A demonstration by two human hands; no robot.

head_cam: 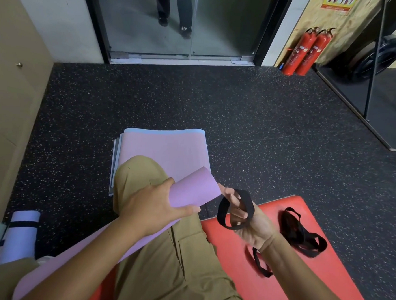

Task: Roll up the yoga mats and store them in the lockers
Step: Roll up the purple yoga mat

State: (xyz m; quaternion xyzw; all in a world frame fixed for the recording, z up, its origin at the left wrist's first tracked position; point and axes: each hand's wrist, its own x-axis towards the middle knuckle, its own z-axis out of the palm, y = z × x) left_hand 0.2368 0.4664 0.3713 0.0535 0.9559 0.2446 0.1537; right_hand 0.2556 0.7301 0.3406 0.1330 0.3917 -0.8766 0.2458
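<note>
At the bottom of the frame the person sits or kneels with khaki-trousered legs (164, 251) stretched up the middle, over a red mat (266, 279) that spreads to the lower right. Across the lap lies a rolled purple yoga mat (190, 193), running from the lower left corner up to centre frame. The left hand (152, 207) has its grip clamped on the roll near its upper end, thumb along the near side and fingers curled over the top. Just right of that end, the right hand (246, 219) is turned palm up, its fingers hooked through a black strap loop (235, 209), so that grip is closed on the strap; a tail of the same strap seems to hang below the wrist, though I cannot be sure it is one piece. A second tangle of black straps (302, 233) lies on the red mat to the right of that wrist. In the lower left corner two rolled mats (20, 234), one pale lilac and one pale green, lie on the floor, each bound with a black band. Beyond the knee, mid frame, a flat stack of mats (165, 148) rests on the dark speckled floor (240, 117), pink on top with blue edges showing beneath. The tan lockers (9, 89) stand along the left edge, doors closed. At the upper right two red fire extinguishers (307, 52) lean against the wall beside a glass door (176, 22).
</note>
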